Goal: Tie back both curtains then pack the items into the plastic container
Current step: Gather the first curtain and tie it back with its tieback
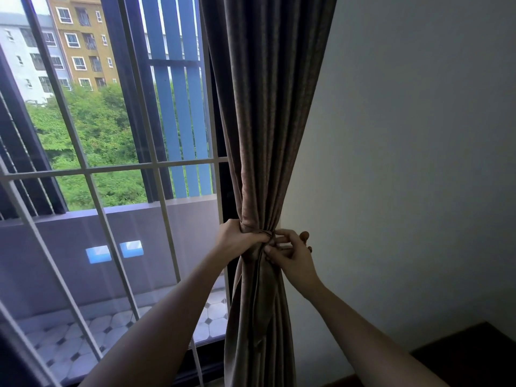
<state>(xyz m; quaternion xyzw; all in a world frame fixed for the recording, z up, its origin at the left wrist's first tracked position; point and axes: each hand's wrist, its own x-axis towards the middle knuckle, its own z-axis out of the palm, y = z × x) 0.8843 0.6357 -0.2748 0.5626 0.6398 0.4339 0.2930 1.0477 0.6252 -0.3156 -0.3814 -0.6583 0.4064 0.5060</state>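
Curtain of heavy brown-grey fabric hangs at the right edge of the window, gathered into a tight waist low in the view and flaring out again above and below it. It sits between the glass and the wall, a plain pale surface that fills the right half of the view and falls into shade toward its upper part.

Both bare forearms reach up from the bottom of the frame to the gathered waist. The left hand is clenched in a fist round the bunched folds from the window side, gripping the cloth firmly. The right hand is at the wall side of the same bunch, fingers curled close and pinching at the fabric or a tie there; what exactly lies under the fingertips cannot be made out. A small brown knob-like thing shows just behind the right hand against the wall.

The window has white bars dividing the panes. Through it appear a balcony floor with pale octagonal tiles and small dark squares, a low grey parapet, blue vertical slats, green trees and apartment blocks beyond. In the lower right corner a dark wooden surface meets the wall
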